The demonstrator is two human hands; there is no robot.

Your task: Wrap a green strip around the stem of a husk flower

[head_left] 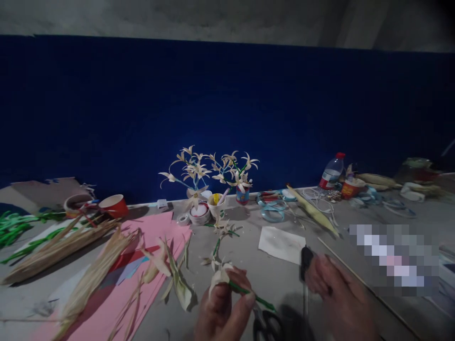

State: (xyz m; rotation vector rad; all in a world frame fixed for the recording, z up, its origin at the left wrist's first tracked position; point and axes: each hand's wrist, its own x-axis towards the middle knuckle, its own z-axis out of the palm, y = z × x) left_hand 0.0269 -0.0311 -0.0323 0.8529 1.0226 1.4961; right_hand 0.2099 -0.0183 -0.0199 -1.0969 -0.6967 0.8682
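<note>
Near the bottom middle, my left hand [227, 308] is closed on a handmade flower with pale petals [219, 278] and a green-wrapped stem [254, 296], which points down to the right. To its right, my right hand [337, 293] is closed, a little blurred, around a black tool [305, 260]. A thin shaft seems to run down below the tool, but its exact kind cannot be made out. Black scissors [266, 326] lie under the stem's end, partly cut off by the frame. Beyond the left hand lies another pale flower on a green stem [223, 229].
Pale flowers [194, 170] stand in small pots at the back. Dried husks [92, 279] and pink paper [156, 227] cover the left. White paper [282, 244], blue ribbon rolls [273, 213], a bottle [332, 173] and a long thin stick [366, 286] are to the right.
</note>
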